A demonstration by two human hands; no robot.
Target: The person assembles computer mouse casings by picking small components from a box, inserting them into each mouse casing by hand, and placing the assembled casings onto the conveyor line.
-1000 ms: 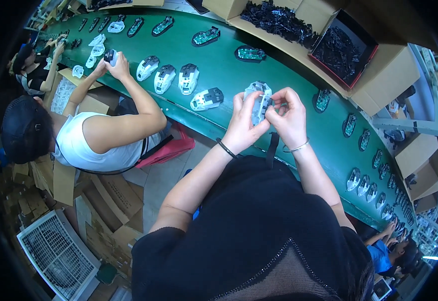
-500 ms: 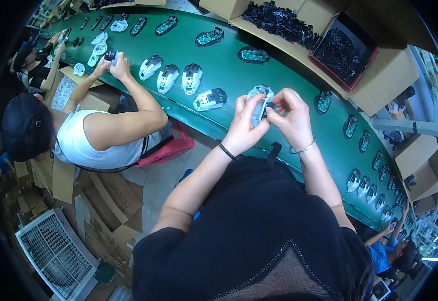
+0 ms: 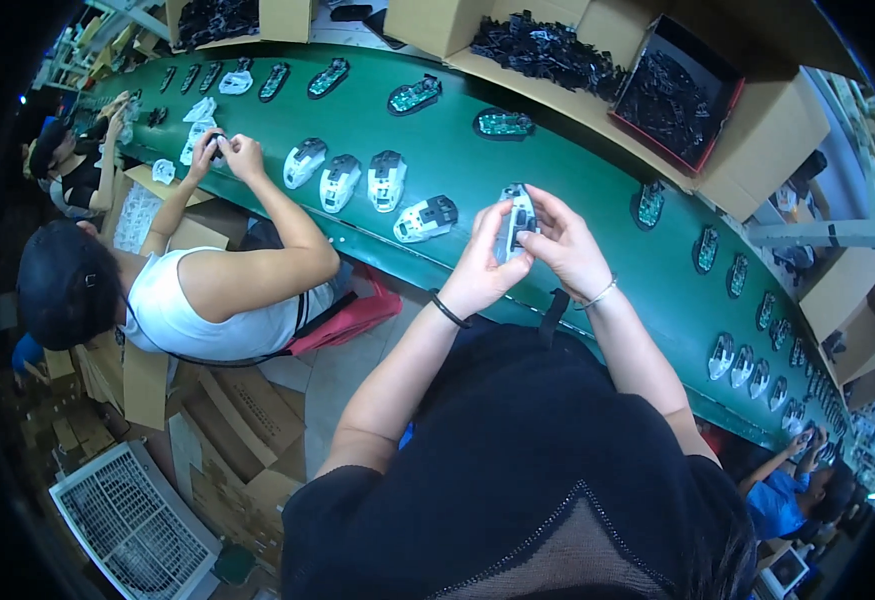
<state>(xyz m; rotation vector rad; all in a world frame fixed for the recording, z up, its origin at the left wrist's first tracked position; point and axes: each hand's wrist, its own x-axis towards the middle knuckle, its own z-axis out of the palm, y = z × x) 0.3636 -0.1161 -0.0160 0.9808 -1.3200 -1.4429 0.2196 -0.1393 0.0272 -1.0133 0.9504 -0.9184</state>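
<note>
Above the belt, a grey and white computer mouse shell (image 3: 514,232) with dark parts in it is held between my two hands. My left hand (image 3: 479,262) grips its left side, thumb near the lower end. My right hand (image 3: 569,252) wraps the other side, with its thumb pressed on a dark part inside the shell. My fingers hide much of the shell's edges. Left of my hands a similar white and black mouse shell (image 3: 425,219) lies on the green belt (image 3: 357,240). Three more such shells (image 3: 386,181) rest beyond it.
Along the belt's far side sit several black mouse bases with green circuit boards (image 3: 503,123). A cardboard box (image 3: 757,150) of small black parts, with a red-edged box (image 3: 677,95) in it, stands beyond. A co-worker in a white top (image 3: 222,300) handles a part at left.
My right fingers have gone from pinching a small dark part over the shell to wrapping its side, thumb pressing inside. The shell has turned more upright, and the view has shifted slightly.
</note>
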